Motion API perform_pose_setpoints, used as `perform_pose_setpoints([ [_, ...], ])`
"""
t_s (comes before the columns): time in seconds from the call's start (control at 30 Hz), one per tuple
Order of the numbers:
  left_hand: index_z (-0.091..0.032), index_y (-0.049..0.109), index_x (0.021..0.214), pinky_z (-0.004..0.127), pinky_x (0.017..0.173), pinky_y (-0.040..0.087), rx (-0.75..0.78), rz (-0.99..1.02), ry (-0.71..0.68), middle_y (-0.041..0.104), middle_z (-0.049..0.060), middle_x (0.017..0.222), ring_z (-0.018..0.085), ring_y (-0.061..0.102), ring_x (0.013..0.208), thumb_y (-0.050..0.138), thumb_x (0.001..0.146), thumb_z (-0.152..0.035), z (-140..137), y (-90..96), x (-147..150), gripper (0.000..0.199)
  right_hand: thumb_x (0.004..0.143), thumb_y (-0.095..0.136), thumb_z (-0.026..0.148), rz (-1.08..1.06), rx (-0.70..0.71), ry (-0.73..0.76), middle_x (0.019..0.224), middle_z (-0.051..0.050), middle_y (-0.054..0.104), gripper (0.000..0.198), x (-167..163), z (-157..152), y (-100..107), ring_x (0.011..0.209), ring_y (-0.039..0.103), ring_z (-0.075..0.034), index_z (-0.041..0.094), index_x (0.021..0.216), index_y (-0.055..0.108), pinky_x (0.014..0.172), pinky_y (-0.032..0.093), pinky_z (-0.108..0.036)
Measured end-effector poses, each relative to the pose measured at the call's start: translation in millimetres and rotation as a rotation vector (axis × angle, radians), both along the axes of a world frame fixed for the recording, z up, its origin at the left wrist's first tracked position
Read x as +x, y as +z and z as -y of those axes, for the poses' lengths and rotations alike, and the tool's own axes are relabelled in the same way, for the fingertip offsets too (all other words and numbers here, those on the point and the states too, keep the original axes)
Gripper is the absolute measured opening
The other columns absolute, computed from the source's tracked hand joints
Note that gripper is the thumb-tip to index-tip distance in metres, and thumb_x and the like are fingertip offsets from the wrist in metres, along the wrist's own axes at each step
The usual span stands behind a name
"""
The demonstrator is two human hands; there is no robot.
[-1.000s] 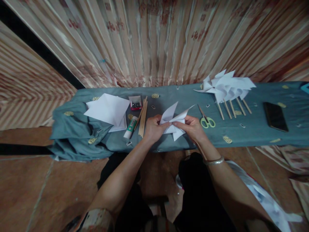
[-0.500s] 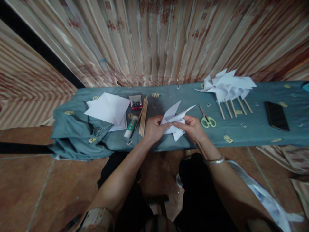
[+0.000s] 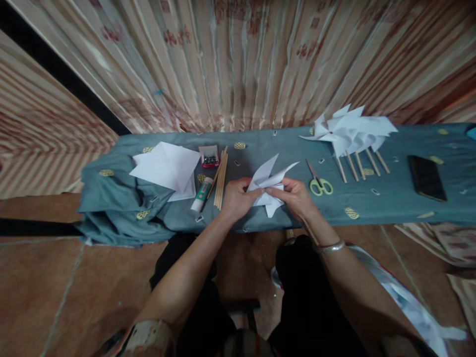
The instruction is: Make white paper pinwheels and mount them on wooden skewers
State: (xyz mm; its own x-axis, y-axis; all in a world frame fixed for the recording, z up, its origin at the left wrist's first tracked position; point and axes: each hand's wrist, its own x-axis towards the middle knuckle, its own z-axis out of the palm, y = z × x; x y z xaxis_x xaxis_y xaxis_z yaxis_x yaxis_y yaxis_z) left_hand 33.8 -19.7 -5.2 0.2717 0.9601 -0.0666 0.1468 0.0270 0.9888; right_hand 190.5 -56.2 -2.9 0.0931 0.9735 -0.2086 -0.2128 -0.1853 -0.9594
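A white paper pinwheel [image 3: 264,173] is held between both hands over the near part of the cloth-covered table. My left hand [image 3: 238,198] grips its left side, with the thumb pressed near the centre. From the right, my right hand [image 3: 293,197] pinches the paper, its thumb also close to the middle. Pointed blades stick up and down between the hands; the fingers hide part of the folds. Green-handled scissors [image 3: 319,182] lie just right of my right hand. Several wooden sticks [image 3: 221,179] and a glue stick [image 3: 202,194] are left of my left hand.
White paper sheets [image 3: 167,166] are stacked at the left beside a small box of pins [image 3: 209,156]. Several finished pinwheels on sticks [image 3: 357,133] overlap at the back right. A black phone [image 3: 426,177] lies farther right. A patterned curtain [image 3: 238,64] hangs behind the table [image 3: 394,201].
The right-hand blade of the pinwheel and my right hand have shifted very slightly left. Everything else stays in place.
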Motion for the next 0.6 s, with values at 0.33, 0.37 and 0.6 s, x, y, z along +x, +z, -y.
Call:
perform_pose_setpoints([
  [0.33, -0.012, 0.075, 0.079, 0.021, 0.055, 0.041, 0.002, -0.013, 0.007, 0.067, 0.0, 0.067, 0.014, 0.058, 0.063, 0.072, 0.064, -0.026, 1.5, 3.9, -0.8, 0.02, 0.052, 0.089, 0.041, 0.017, 0.016, 0.008, 0.071, 0.0, 0.075, 0.033, -0.5, 0.4, -2.1, 0.059, 0.065, -0.015, 0.021, 0.074, 0.075, 0.063, 0.053, -0.029],
  [0.37, -0.013, 0.075, 0.078, 0.022, 0.056, 0.041, 0.005, -0.016, 0.008, 0.067, 0.0, 0.067, 0.014, 0.058, 0.063, 0.072, 0.064, -0.026, 1.4, 3.8, -0.9, 0.019, 0.052, 0.088, 0.041, 0.025, 0.017, 0.012, 0.072, 0.0, 0.075, 0.033, -0.3, 0.4, -2.5, 0.06, 0.065, -0.015, 0.021, 0.074, 0.075, 0.063, 0.053, -0.03],
  [0.6, -0.012, 0.074, 0.076, 0.021, 0.055, 0.041, 0.001, -0.046, 0.007, 0.067, 0.0, 0.067, 0.014, 0.058, 0.063, 0.072, 0.064, -0.025, 0.8, 2.9, -1.7, 0.018, 0.051, 0.088, 0.04, 0.03, 0.005, 0.021, 0.072, -0.001, 0.075, 0.033, -0.2, 0.7, -1.9, 0.06, 0.065, -0.015, 0.021, 0.074, 0.074, 0.065, 0.054, -0.032],
])
